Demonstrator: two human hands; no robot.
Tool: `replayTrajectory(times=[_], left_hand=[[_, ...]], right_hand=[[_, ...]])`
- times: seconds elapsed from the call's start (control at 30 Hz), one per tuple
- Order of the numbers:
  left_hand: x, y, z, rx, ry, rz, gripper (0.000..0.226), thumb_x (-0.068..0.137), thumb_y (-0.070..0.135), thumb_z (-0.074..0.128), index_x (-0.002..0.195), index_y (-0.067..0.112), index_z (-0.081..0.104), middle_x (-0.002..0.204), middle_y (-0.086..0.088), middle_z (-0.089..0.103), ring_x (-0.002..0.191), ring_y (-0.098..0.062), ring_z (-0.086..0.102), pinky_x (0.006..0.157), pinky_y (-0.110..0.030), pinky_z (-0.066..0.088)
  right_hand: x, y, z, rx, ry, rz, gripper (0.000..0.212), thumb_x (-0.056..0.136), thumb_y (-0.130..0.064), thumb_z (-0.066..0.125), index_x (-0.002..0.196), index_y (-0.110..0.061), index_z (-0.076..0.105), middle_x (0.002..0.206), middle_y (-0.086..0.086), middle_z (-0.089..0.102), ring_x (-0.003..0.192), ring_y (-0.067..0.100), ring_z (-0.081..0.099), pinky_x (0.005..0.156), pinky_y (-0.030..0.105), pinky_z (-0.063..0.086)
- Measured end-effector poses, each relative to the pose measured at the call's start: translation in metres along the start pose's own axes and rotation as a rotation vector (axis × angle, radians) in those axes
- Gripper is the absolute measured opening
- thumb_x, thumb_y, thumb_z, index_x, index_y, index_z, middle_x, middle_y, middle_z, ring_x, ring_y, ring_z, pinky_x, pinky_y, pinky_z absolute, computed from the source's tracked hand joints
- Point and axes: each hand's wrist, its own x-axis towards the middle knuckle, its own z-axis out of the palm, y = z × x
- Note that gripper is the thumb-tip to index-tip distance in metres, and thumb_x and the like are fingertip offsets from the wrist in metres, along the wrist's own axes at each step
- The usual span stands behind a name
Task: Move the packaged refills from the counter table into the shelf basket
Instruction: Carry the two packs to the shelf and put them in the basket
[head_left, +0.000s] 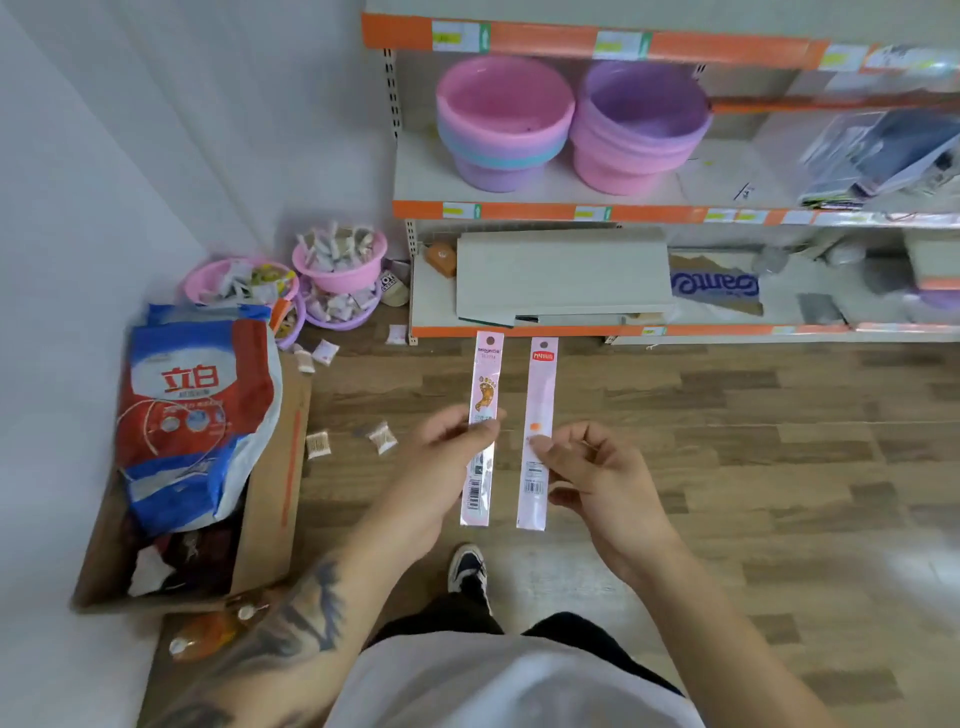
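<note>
At centre frame, the left hand (452, 441) pinches one refill packet (482, 431) and the right hand (587, 467) pinches another refill packet (537, 431). Each light fingertip hold on slick plastic could let a packet slip to the floor (727, 441).

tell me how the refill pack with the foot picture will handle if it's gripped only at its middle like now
The foot-print refill pack probably stays fairly stiff: pinched mid-length by the left hand, both ends stand out straight with no sag. It looks light, since a fingertip pinch carries it. Its glossy sleeve may be slippery, so it could slide through a loose pinch.
</note>
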Motion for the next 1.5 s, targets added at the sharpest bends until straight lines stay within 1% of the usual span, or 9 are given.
replayTrajectory(times=[0.13,0.3,0.5,0.8,0.9,1.07,1.23,1.37,1.5], left_hand=[[0.037,0.025,0.007,0.015,-0.041,0.011,0.018,0.098,0.018,0.068,0.111,0.023,0.078,0.11,0.004,0.078,0.111,-0.02,0.071,0.109,-0.05,0.049],[0.081,0.048,0.023,0.044,-0.084,0.018,0.017,0.098,0.019,0.068,0.108,0.027,0.079,0.108,0.007,0.079,0.108,-0.018,0.072,0.109,-0.05,0.049],[0.126,0.094,0.038,0.021,-0.05,0.094,0.015,0.095,0.022,0.071,0.103,0.029,0.08,0.11,-0.002,0.078,0.109,-0.027,0.072,0.108,-0.056,0.049],[0.2,0.258,0.087,-0.009,0.038,0.422,0.01,0.095,0.018,0.067,0.099,0.016,0.077,0.103,-0.019,0.075,0.104,-0.044,0.069,0.098,-0.062,0.051],[0.223,0.316,0.112,-0.009,0.041,0.53,0.019,0.084,0.031,0.065,0.096,0.023,0.076,0.101,-0.017,0.076,0.1,-0.044,0.07,0.096,-0.066,0.053],[0.264,0.394,0.145,0.023,0.029,0.698,0.014,0.1,0.017,0.061,0.101,0.021,0.074,0.098,-0.019,0.075,0.089,-0.036,0.073,0.088,-0.055,0.057],[0.286,0.457,0.172,-0.033,-0.048,0.813,0.018,0.103,0.016,0.056,0.103,0.019,0.074,0.093,-0.015,0.076,0.08,-0.026,0.074,0.067,-0.037,0.058],[0.301,0.491,0.181,-0.105,-0.154,0.799,0.018,0.1,0.027,0.061,0.107,0.024,0.077,0.077,-0.013,0.069,0.054,-0.029,0.052,0.048,-0.027,0.041],[0.315,0.519,0.18,-0.16,-0.252,0.783,0.03,0.086,0.036,0.075,0.114,0.024,0.076,0.073,-0.018,0.056,0.049,-0.023,0.036,0.048,-0.022,0.031]], right_hand=[[0.025,-0.02,0.003,0.017,0.068,-0.049,0.019,0.089,-0.021,0.08,0.086,-0.009,0.066,0.088,0.028,0.068,0.08,0.028,0.06,0.075,0.043,0.046],[0.058,-0.042,-0.002,0.066,0.121,-0.068,0.015,0.092,-0.013,0.076,0.083,-0.009,0.064,0.073,0.01,0.066,0.074,0.027,0.055,0.071,0.041,0.043],[0.117,-0.089,-0.005,0.109,0.072,-0.15,0.013,0.093,-0.011,0.073,0.089,-0.002,0.064,0.082,0.022,0.069,0.076,0.034,0.057,0.073,0.046,0.046],[0.236,-0.241,-0.006,0.1,-0.051,-0.402,0.008,0.093,-0.007,0.072,0.089,-0.006,0.064,0.075,0.011,0.072,0.066,0.021,0.064,0.062,0.031,0.051],[0.268,-0.299,-0.008,0.105,-0.061,-0.509,0.013,0.089,-0.01,0.078,0.088,-0.011,0.066,0.08,0.018,0.073,0.072,0.026,0.065,0.07,0.042,0.051],[0.306,-0.386,-0.015,0.183,-0.039,-0.688,0.025,0.085,-0.014,0.081,0.1,-0.008,0.061,0.084,0.025,0.073,0.077,0.033,0.064,0.08,0.06,0.054],[0.339,-0.455,-0.021,0.181,-0.059,-0.875,0.018,0.091,-0.002,0.071,0.102,-0.004,0.057,0.078,0.018,0.075,0.069,0.022,0.067,0.068,0.027,0.055],[0.362,-0.49,-0.014,0.202,-0.039,-0.978,0.016,0.09,-0.007,0.073,0.097,-0.008,0.059,0.078,0.019,0.074,0.069,0.022,0.066,0.067,0.028,0.053],[0.379,-0.517,-0.006,0.134,0.037,-1.06,0.007,0.09,-0.008,0.073,0.089,-0.01,0.066,0.081,0.012,0.07,0.073,0.018,0.065,0.063,0.023,0.053]])
